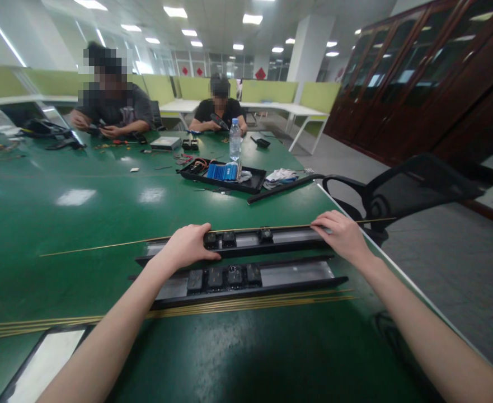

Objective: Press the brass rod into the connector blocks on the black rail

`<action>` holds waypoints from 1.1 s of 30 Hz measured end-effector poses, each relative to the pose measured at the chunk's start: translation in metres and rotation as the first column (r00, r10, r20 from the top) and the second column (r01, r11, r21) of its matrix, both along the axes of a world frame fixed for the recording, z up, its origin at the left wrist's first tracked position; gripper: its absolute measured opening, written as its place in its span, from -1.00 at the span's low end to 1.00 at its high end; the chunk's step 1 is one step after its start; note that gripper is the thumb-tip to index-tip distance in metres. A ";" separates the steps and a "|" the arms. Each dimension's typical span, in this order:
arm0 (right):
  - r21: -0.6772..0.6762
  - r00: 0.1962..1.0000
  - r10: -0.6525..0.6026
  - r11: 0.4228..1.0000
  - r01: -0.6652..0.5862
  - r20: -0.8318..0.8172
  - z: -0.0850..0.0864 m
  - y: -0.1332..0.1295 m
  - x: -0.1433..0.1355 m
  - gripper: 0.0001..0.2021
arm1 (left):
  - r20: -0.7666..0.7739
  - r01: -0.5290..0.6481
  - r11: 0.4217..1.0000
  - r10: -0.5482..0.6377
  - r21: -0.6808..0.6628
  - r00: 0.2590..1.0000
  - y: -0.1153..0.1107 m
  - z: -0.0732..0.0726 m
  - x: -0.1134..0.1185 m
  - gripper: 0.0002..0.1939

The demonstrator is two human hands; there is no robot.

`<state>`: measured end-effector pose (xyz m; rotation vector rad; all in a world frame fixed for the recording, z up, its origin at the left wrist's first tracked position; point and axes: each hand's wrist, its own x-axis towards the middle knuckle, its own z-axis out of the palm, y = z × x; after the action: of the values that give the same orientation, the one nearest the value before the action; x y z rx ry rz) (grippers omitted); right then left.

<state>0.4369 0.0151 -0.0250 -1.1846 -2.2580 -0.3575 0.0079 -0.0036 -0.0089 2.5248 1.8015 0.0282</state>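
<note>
My left hand (189,244) is closed around the left part of the farther black socket strip housing (292,238), thumb on the near side and fingers over the far edge. Three black socket modules (228,239) sit inside this open channel. Along its far edge runs a long thin brass rod (99,247), sticking out past both ends. At the right end, my right hand (342,235) pinches the rod between thumb and fingertips. A second channel (296,275) lies closer to me, with several socket modules (215,277) grouped left of its middle.
Several brass rods (246,305) lie along the near channel. A framed white panel (47,364) is at lower left. Beyond the channels are a black tray (252,182), a water bottle (235,140) and gloves (280,178). An office chair (414,184) stands right. Two people work across the table.
</note>
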 end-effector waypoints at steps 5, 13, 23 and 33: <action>0.003 1.000 -0.014 1.000 0.014 -0.004 -0.001 0.000 0.004 -0.85 | 0.014 -0.002 1.000 0.002 -0.008 1.000 0.000 0.001 0.000 -0.36; 0.014 0.999 -0.048 0.999 0.048 -0.010 -0.003 0.001 0.015 -0.83 | 0.025 0.006 1.000 -0.005 -0.005 1.000 0.000 0.002 0.000 -0.36; 0.036 0.998 -0.063 0.997 0.063 -0.009 0.001 0.002 0.029 -0.84 | 0.019 0.014 1.000 -0.014 0.001 1.000 0.002 -0.001 -0.002 -0.34; 0.031 0.993 -0.118 0.993 0.118 -0.005 0.001 0.001 0.042 -0.80 | 0.006 -0.006 1.000 0.006 -0.017 1.000 0.001 0.004 -0.001 -0.34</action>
<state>0.4791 0.0160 -0.0237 -1.3049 -2.1774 -0.4347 0.0069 -0.0028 -0.0049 2.5050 1.7995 0.0205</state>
